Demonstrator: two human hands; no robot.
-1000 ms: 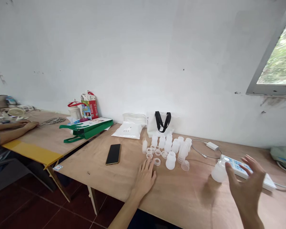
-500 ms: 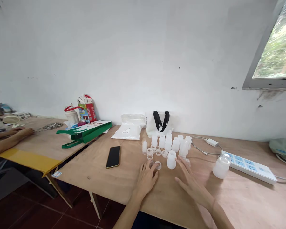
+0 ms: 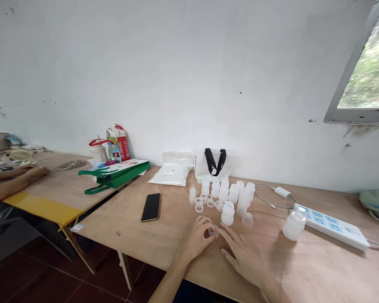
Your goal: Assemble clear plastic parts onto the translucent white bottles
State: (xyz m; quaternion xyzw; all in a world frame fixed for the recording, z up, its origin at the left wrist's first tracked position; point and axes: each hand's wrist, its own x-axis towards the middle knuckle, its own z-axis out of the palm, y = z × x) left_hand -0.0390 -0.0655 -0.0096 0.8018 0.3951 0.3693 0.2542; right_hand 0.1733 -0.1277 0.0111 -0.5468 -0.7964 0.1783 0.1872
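Two hands meet at six o'clock on the plywood table (image 3: 113,240). Left hand (image 3: 197,240) curled, pinching a translucent plastic ring (image 3: 213,231); right hand (image 3: 243,256) open, fingers spread just beside it. Rim grip advised, clear of the nearby translucent plastic bottle (image 3: 228,213). Since the earlier frame, ring has moved from tabletop into left-hand grip.

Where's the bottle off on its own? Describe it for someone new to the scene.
Under the window, on the plywood table, find the white power strip at the right. The translucent plastic bottle stands at the strip's left end, the only one set apart from the cluster of similar bottles.
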